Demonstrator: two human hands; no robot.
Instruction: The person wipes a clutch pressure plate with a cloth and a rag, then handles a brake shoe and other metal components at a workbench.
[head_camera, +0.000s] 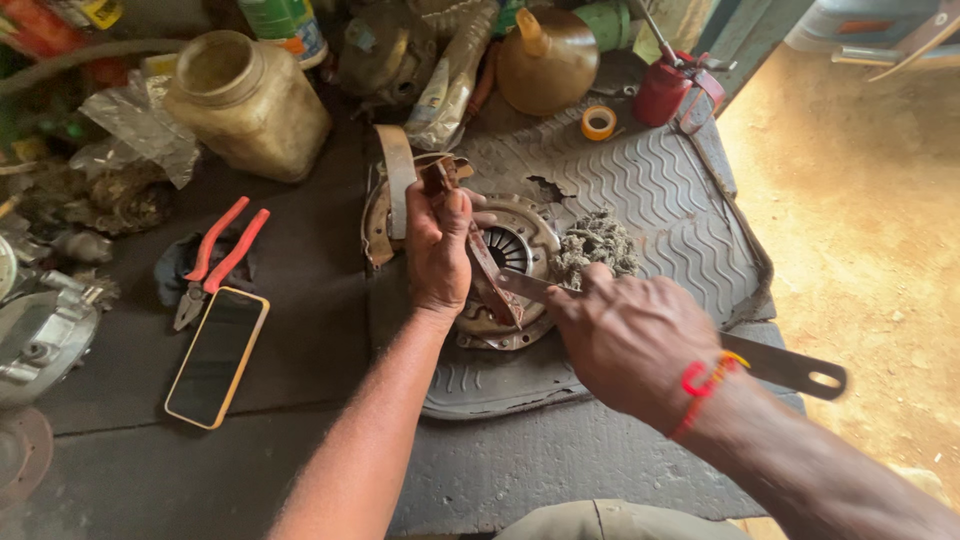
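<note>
My left hand (437, 250) grips a curved, rusty brown brake shoe (484, 262), held upright over a round metal clutch plate (520, 240). My right hand (628, 335) holds a flat metal blade (522, 286), its tip pressed against the lower part of the shoe; the blade's handle end with a hole (800, 372) sticks out past my wrist. A second curved shoe (397, 175) lies behind the left hand. A red thread band is on my right wrist.
A grey ribbed rubber mat (650, 190) covers the bench, with a wad of dirty rag (597, 243) on it. Red-handled pliers (222, 255) and a phone (217, 355) lie left. A cloudy plastic jar (247, 100), brown funnel (547, 62), red oil can (665, 88) and tape roll (598, 122) stand behind. Sandy ground lies right.
</note>
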